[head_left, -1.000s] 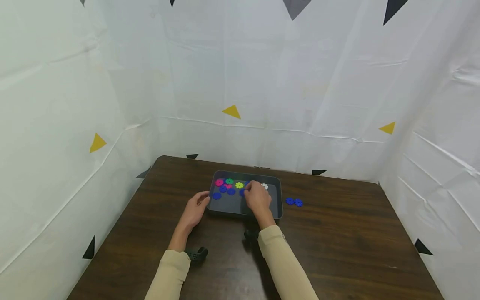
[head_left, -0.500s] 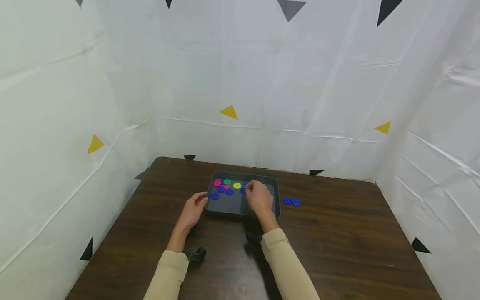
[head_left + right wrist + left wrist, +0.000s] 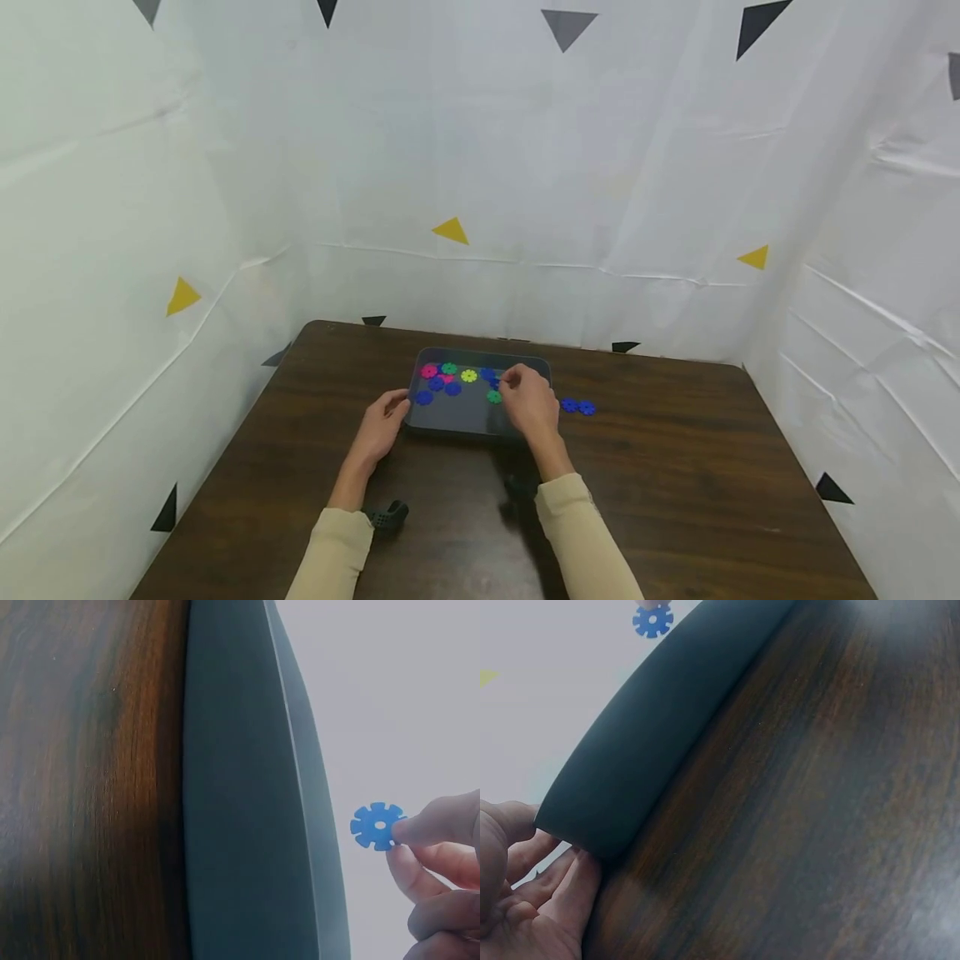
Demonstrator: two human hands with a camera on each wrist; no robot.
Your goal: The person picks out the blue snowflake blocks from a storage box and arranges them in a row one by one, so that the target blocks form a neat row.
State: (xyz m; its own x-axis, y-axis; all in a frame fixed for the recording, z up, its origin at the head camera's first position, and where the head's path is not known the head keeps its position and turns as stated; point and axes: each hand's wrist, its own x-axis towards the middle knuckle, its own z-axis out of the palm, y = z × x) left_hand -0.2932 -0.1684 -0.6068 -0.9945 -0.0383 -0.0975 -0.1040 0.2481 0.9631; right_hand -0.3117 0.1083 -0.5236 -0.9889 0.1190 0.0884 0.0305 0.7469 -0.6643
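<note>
A dark grey tray (image 3: 457, 421) sits on the brown table and holds several plastic gear discs: pink (image 3: 429, 372), green (image 3: 449, 367), yellow (image 3: 468, 376) and blue (image 3: 453, 388). My right hand (image 3: 528, 400) hovers over the tray's right part and pinches a blue gear disc (image 3: 376, 826) between thumb and forefinger. My left hand (image 3: 386, 419) rests against the tray's near left corner (image 3: 592, 836), its fingers relaxed and touching the tray wall. Two blue discs (image 3: 577, 407) lie on the table just right of the tray.
White sheets with yellow, black and grey triangles wall the table (image 3: 675, 483) on three sides. Small black wrist mounts (image 3: 386, 515) show at both cuffs. Bare wood lies to the right of and in front of the tray.
My right hand has lifted from the tray's middle and shifted right with a blue disc pinched in it. A green disc shows where the hand was. The left hand stays at the tray corner.
</note>
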